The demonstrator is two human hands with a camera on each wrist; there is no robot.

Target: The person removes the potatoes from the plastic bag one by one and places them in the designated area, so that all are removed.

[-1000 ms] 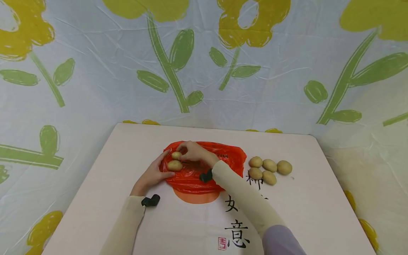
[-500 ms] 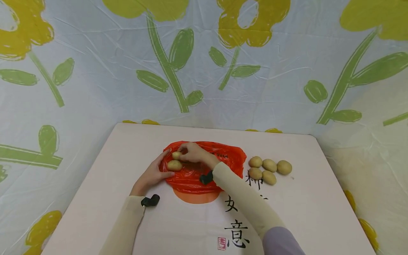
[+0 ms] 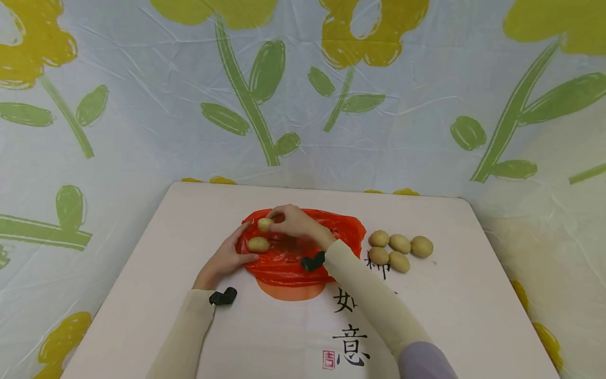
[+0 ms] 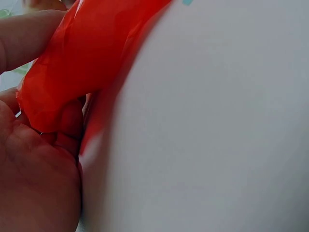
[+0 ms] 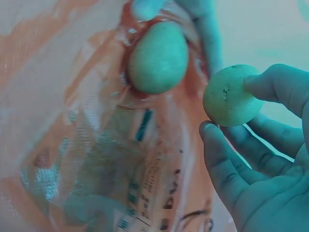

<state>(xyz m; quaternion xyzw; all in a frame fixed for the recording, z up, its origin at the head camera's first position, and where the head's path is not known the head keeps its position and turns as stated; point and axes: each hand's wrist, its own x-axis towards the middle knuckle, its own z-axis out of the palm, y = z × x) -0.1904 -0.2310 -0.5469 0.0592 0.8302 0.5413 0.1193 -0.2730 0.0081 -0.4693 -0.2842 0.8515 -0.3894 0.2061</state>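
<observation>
My right hand (image 3: 295, 222) pinches a small potato (image 3: 264, 225) above the left end of a red plastic bag (image 3: 284, 273). In the right wrist view, thumb and fingertips hold this potato (image 5: 224, 101) from either side. A second potato (image 3: 259, 245) lies on the bag, just in front of it. My left hand (image 3: 227, 259) is at the bag's left edge, thumb and fingers spread around that end. Red plastic (image 4: 91, 58) passes between thumb and curled fingers in the left wrist view. The right hand and forearm cover part of the bag.
Several potatoes (image 3: 399, 243) sit in a cluster right of the bag, on the pale table mat (image 3: 265, 337) with black characters. Behind the table's far edge hangs a white cloth (image 3: 156, 105) with yellow flowers.
My right hand has raised the pinched potato slightly off the bag and shifted a little to the right. The left hand stays at the bag's edge; the second potato remains there.
</observation>
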